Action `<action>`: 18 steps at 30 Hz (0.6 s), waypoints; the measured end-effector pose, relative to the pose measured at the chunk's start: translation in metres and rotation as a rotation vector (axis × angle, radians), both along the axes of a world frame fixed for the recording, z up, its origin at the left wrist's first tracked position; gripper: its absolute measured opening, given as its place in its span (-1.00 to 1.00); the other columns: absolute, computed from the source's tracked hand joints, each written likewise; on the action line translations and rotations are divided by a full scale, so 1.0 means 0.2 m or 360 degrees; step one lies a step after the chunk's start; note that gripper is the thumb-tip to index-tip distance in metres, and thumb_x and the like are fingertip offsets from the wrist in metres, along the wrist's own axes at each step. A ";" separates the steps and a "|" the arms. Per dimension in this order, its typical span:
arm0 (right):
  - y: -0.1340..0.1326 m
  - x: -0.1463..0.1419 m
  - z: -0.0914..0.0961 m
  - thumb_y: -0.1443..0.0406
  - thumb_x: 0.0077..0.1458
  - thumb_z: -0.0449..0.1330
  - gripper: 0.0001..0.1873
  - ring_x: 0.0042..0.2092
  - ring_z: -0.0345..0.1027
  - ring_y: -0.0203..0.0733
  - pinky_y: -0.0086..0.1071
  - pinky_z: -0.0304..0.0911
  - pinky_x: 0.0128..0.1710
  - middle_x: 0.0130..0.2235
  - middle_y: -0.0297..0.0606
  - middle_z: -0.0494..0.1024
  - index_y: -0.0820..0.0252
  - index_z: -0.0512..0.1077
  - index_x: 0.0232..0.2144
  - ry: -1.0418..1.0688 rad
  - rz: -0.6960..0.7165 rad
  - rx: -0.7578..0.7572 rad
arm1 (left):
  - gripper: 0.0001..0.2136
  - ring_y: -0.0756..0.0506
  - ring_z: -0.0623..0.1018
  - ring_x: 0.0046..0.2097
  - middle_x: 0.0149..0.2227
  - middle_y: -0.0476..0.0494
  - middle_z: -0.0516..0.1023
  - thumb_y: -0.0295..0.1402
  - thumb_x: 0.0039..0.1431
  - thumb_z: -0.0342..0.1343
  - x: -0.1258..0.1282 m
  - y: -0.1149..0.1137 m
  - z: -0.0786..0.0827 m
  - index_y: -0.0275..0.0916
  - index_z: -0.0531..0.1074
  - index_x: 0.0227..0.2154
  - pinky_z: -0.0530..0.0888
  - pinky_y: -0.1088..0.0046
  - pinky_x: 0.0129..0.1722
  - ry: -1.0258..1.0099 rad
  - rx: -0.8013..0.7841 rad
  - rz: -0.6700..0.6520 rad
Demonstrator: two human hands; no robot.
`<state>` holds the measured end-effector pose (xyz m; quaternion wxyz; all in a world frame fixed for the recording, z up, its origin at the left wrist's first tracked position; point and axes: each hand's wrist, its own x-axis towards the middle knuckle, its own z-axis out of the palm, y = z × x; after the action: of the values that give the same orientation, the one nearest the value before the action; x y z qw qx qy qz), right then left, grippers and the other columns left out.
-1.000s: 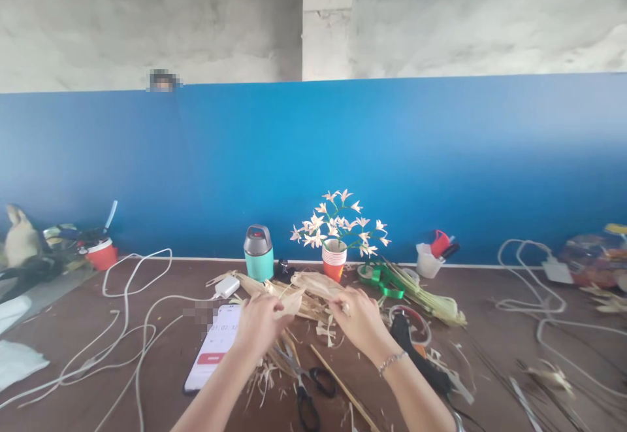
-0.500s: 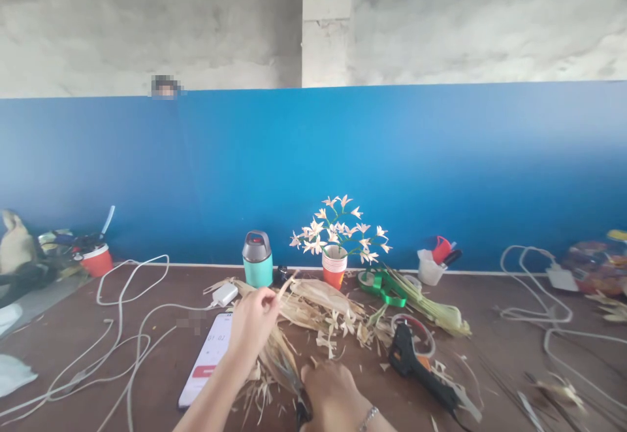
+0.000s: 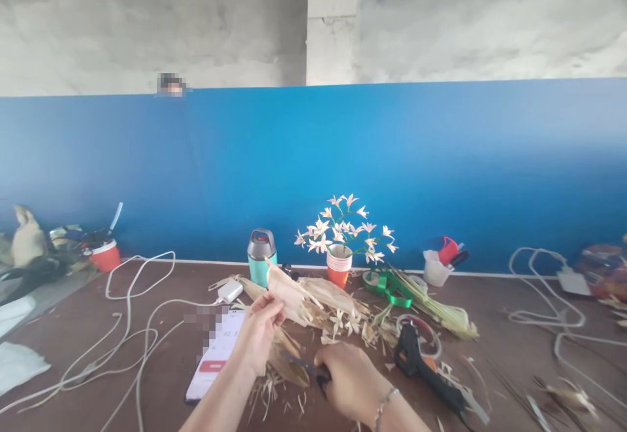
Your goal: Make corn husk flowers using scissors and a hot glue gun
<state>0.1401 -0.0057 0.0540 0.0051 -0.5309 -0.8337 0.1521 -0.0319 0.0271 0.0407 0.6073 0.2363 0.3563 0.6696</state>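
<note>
Between the thumb and fingers of my left hand (image 3: pixel 264 327) is a pale corn husk (image 3: pixel 289 295), raised above the table. My right hand (image 3: pixel 350 376) grips dark-handled scissors (image 3: pixel 311 366); the blades point left, below the husk and apart from it. Under both hands lie husk scraps and thin shavings (image 3: pixel 267 389). More dried husks (image 3: pixel 333 291) spread out behind. A few finished husk flowers (image 3: pixel 345 321) rest just beyond my right hand. Farther back, stacked paper cups (image 3: pixel 339 268) hold stems of white husk flowers (image 3: pixel 343 228).
A phone (image 3: pixel 215 360) lies left of my left arm, near a white charger (image 3: pixel 230 290) and looping cables (image 3: pixel 142 334). A teal flask (image 3: pixel 259 268) stands behind. To the right are a glue gun (image 3: pixel 426 373), green ribbon (image 3: pixel 392 288) and a stem bundle (image 3: pixel 435 308). Beyond the blue partition (image 3: pixel 392 157), part of a person shows.
My left hand now holds a wide husk, where before a narrow strip showed at its fingertips. My right hand has lifted the scissors and turned their blades leftward.
</note>
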 end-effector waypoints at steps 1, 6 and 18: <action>0.01 0.02 0.00 0.38 -0.15 0.12 -0.74 -0.16 0.45 -0.03 -0.35 0.23 -0.23 -0.28 -0.18 0.60 0.11 0.52 -0.35 0.0056 0.0019 -0.0011 | -0.74 0.07 0.47 -0.47 -0.51 0.00 0.52 -0.48 -0.35 0.38 0.01 -0.01 -0.01 -0.31 0.47 -0.50 0.37 0.61 -0.46 -0.0021 0.0002 0.0002; 0.08 0.18 0.05 0.20 -0.30 0.26 -0.62 -0.25 0.39 -0.08 -0.39 0.18 -0.34 -0.31 -0.25 0.56 0.09 0.53 -0.30 0.0161 0.0120 -0.0219 | -0.76 0.04 0.51 -0.41 -0.47 -0.01 0.55 -0.51 -0.31 0.38 0.02 -0.03 -0.08 -0.29 0.48 -0.49 0.42 0.61 -0.39 -0.0151 0.0065 0.0136; 0.18 0.07 0.00 -0.07 -0.03 0.16 -0.54 -0.43 0.38 -0.31 -0.59 0.04 -0.61 -0.46 -0.27 0.51 0.18 0.36 -0.29 0.2360 -0.0621 -0.1478 | -0.70 -0.23 0.58 -0.23 -0.31 -0.21 0.61 -0.39 -0.15 0.31 0.10 -0.14 -0.06 -0.32 0.52 -0.27 0.49 0.26 -0.20 0.0189 0.0197 -0.0097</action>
<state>0.1551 0.0304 0.0545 0.3529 -0.3770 -0.3655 0.7745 -0.0114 0.0001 0.0288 0.5895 0.3234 0.3422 0.6563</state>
